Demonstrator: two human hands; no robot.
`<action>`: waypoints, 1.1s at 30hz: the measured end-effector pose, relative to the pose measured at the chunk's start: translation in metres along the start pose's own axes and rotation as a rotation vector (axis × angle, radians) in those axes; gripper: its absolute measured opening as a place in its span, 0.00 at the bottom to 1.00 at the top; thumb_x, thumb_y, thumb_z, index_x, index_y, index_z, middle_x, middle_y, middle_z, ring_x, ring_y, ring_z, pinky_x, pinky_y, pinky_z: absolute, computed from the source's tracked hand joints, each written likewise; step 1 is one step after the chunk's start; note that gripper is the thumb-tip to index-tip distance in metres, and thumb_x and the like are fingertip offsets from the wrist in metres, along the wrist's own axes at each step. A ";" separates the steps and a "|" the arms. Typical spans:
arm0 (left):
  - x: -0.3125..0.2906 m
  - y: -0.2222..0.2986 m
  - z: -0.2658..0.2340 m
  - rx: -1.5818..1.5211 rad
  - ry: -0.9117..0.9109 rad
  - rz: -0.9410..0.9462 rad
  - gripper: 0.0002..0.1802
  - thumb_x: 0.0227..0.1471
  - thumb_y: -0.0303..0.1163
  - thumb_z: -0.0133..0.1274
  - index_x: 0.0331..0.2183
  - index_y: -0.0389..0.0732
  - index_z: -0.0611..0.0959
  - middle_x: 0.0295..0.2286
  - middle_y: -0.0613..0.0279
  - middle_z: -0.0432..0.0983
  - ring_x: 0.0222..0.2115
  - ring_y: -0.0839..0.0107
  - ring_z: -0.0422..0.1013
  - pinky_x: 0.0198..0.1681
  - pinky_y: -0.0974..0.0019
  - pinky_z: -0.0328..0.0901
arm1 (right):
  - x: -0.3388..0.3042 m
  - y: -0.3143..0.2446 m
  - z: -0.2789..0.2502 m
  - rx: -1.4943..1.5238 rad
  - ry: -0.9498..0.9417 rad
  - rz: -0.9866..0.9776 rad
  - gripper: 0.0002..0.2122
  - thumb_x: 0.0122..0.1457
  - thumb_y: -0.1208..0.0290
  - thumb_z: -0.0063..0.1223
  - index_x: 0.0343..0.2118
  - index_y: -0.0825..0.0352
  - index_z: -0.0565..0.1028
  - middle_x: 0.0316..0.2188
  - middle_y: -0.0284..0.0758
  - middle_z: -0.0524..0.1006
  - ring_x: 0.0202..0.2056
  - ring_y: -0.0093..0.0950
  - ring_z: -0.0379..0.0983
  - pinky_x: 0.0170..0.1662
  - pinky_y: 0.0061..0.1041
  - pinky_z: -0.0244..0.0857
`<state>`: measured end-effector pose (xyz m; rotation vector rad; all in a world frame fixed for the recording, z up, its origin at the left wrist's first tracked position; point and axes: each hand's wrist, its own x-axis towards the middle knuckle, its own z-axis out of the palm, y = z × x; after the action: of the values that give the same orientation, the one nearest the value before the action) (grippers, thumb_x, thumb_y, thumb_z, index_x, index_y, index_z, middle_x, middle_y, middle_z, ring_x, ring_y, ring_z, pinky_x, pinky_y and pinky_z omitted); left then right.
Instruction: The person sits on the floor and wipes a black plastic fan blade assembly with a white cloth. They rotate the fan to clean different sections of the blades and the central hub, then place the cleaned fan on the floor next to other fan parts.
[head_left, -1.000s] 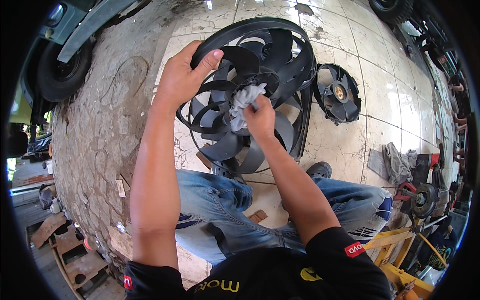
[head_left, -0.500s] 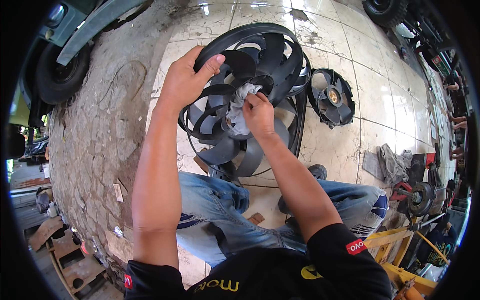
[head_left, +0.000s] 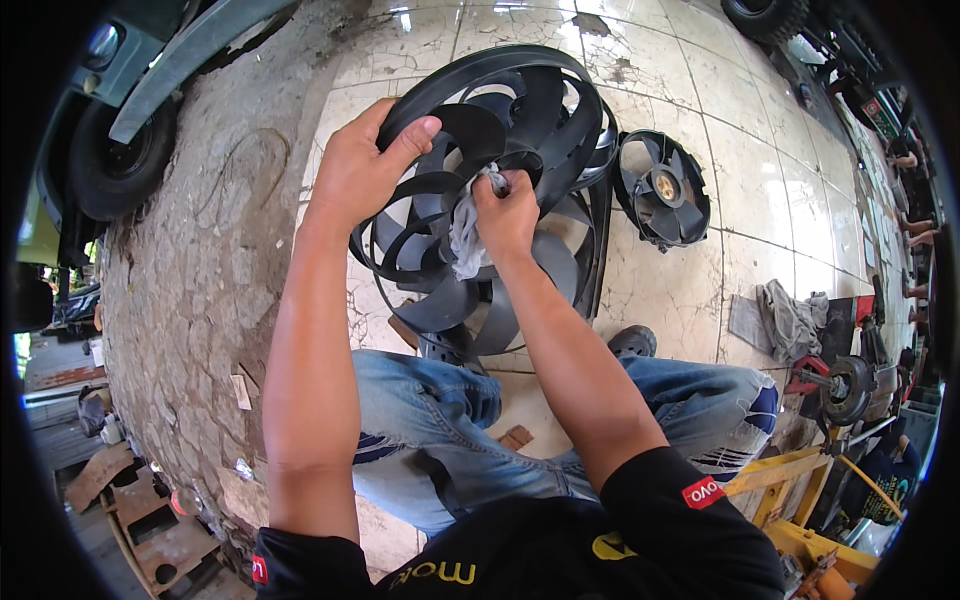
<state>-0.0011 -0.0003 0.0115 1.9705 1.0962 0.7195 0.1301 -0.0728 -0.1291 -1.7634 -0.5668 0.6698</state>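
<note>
Big black fan (head_left: 470, 66): held tipped above the tile floor (head_left: 765, 165), just past the knees of the blue jeans (head_left: 430, 400).
Left hand (head_left: 368, 165): at the big black fan's left side; thumb and fingers grip the rim.
Right hand (head_left: 507, 215): at the big black fan's middle; its fingers are closed on a cloth.
Pale cloth (head_left: 466, 240): bunched by the big black fan's hub, one end hanging loose.
Small black fan (head_left: 665, 186): on the floor, just right of the big black fan.
Done: the cloth is at the hub, so that part looks started; I can't tell which blades are done.
Left: the hub looks not finished.
Hard to see: the right hand and cloth hide the hub; dark blades overlap and mix together.
</note>
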 end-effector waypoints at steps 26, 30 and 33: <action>-0.001 0.001 0.006 0.019 0.013 0.029 0.26 0.55 0.52 0.59 0.38 0.36 0.82 0.25 0.62 0.81 0.27 0.76 0.74 0.35 0.70 0.67 | 0.004 0.038 0.011 -0.124 0.227 -0.472 0.17 0.62 0.69 0.51 0.50 0.72 0.66 0.40 0.53 0.73 0.42 0.54 0.71 0.45 0.43 0.67; 0.002 0.000 0.004 0.025 0.040 0.007 0.25 0.56 0.52 0.59 0.38 0.37 0.82 0.25 0.64 0.81 0.27 0.77 0.73 0.34 0.71 0.67 | 0.004 0.048 0.014 -0.166 0.085 -0.143 0.13 0.64 0.65 0.49 0.40 0.73 0.71 0.24 0.46 0.76 0.27 0.45 0.75 0.33 0.39 0.67; 0.003 -0.002 0.002 0.048 0.061 -0.019 0.24 0.56 0.52 0.58 0.38 0.38 0.82 0.25 0.66 0.80 0.27 0.79 0.71 0.35 0.71 0.65 | -0.001 0.050 0.003 -0.081 -0.241 0.015 0.12 0.62 0.66 0.50 0.39 0.72 0.73 0.30 0.52 0.78 0.35 0.50 0.77 0.40 0.39 0.68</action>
<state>0.0011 0.0026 0.0091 1.9871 1.1776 0.7538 0.1296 -0.0848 -0.1775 -1.7754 -0.7538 0.8879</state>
